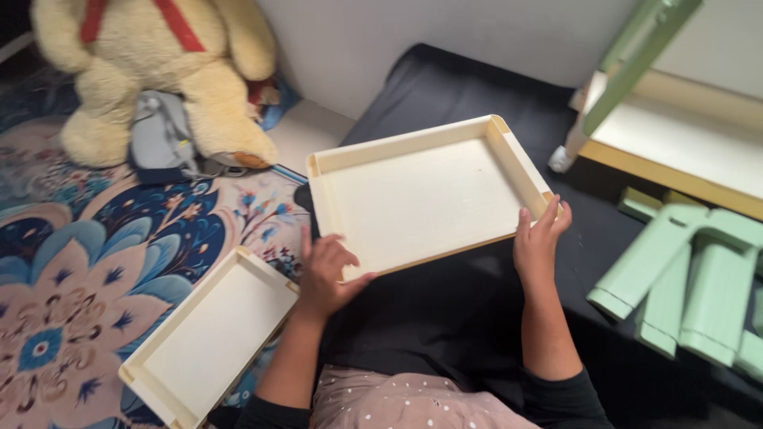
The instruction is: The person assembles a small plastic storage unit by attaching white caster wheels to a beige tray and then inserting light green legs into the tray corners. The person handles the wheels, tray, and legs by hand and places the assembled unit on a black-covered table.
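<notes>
I hold a shallow cream wooden tray (pixel 421 195) level above a black mat (pixel 445 87), its hollow side facing up. My left hand (pixel 326 274) grips the tray's near left corner, thumb on top of the rim. My right hand (pixel 539 242) clasps the near right corner, fingers curled over the edge. A second, similar cream tray (pixel 211 338) lies flat on the patterned rug (pixel 71 270) to the left of my left forearm, apart from both hands.
A large cream teddy bear (pixel 159 71) with red straps sits at the back left with a grey bundle (pixel 159 139) against it. Pale green legs (pixel 683 278) lie at the right. A cream board (pixel 683 143) with a green leg (pixel 636 56) stands behind them.
</notes>
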